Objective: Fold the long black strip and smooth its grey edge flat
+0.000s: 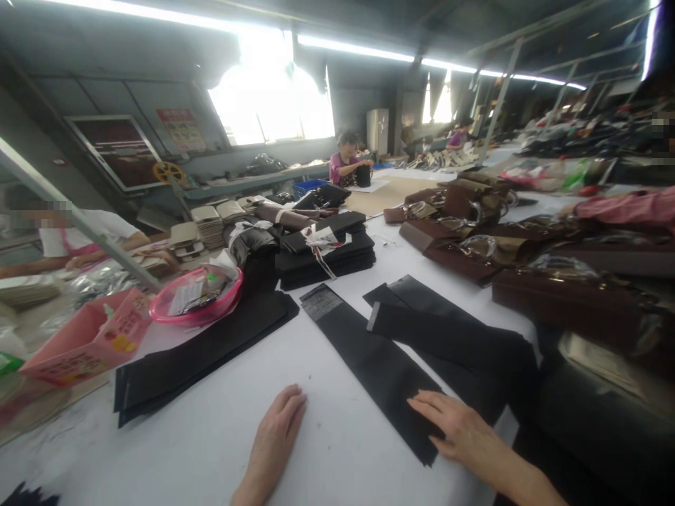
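My left hand (275, 432) lies flat, palm down, on the bare white table (221, 436), holding nothing. My right hand (458, 429) rests with spread fingers on the near end of a long black strip (369, 355) that runs away from me. More black strips (448, 337) overlap just right of it. A flat stack of black sheets (200, 355) lies to the left of my left hand.
A pink bowl (196, 295) and a pink carton (87, 341) sit at the left. Stacked black pieces (327, 256) lie further back, brown boxes (559, 295) at the right. A person in white (84, 239) sits at the left, another in pink (344, 163) far off.
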`<state>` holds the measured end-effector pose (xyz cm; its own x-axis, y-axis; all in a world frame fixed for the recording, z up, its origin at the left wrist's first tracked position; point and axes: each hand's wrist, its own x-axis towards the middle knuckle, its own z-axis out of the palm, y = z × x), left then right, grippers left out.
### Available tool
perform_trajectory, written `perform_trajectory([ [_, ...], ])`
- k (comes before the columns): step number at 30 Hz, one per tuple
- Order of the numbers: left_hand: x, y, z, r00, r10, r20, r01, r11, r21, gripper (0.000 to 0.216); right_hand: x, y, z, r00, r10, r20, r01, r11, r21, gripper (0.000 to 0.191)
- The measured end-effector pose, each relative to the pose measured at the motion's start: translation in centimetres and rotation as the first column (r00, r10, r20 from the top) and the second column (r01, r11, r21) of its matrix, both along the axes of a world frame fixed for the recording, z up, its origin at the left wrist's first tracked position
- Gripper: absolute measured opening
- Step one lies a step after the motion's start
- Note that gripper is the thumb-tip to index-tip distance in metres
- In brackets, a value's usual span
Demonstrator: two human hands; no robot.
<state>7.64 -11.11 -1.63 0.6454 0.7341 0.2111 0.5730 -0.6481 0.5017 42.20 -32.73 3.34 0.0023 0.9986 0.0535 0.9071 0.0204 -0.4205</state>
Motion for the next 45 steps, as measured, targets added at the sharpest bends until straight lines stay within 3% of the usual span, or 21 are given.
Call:
perform_trajectory([
  [4,0.0,-0.1,0.3,1.0,0.004,-0.002,-0.004,1.0,-0.011,0.022,0.8,0.5,0.1,1.0,0.002,-0.029,0.001,0.995,0.095,0.068],
  [7,0.0,-0.2,0.4,1.0,0.007,-0.006,-0.007,1.0,-0.015,0.022,1.4,0.1,0.8,0.996,0.015,-0.091,-0.013,1.0,0.019,0.061],
  [10,0.1,-0.2,0.4,1.0,0.008,-0.011,-0.008,1.0,-0.02,0.022,1.9,-0.8,1.3,0.994,0.057,-0.089,-0.063,0.996,-0.067,0.071],
  [22,-0.2,-0.1,0.3,0.999,-0.016,-0.028,0.018,0.999,0.043,0.024,2.7,-0.8,0.8,0.991,0.097,-0.097,-0.094,0.995,0.037,0.046],
  [27,-0.1,-0.3,0.4,1.0,-0.022,-0.015,0.023,0.998,0.053,0.025,2.5,-0.6,-0.2,0.994,-0.043,-0.103,0.06,0.983,0.171,0.043],
  [32,-0.1,-0.2,0.5,0.999,-0.025,-0.022,0.026,0.998,0.051,0.024,2.1,0.8,-1.1,0.964,-0.197,-0.181,0.24,0.935,0.261,0.02],
  [36,0.1,-0.4,1.0,0.999,0.0,-0.037,0.002,0.999,0.047,0.023,1.8,2.0,-1.5,0.934,-0.255,-0.25,0.323,0.901,0.29,0.016],
  [40,2.5,-0.9,1.9,0.998,-0.022,-0.063,0.027,0.996,0.083,0.026,2.0,2.4,-1.0,0.84,-0.284,-0.462,0.44,0.856,0.273,0.026],
  [45,9.2,-0.6,2.8,0.979,-0.173,-0.104,0.185,0.977,0.11,0.034,2.4,2.6,0.2,0.81,-0.217,-0.544,0.455,0.818,0.351,0.018],
])
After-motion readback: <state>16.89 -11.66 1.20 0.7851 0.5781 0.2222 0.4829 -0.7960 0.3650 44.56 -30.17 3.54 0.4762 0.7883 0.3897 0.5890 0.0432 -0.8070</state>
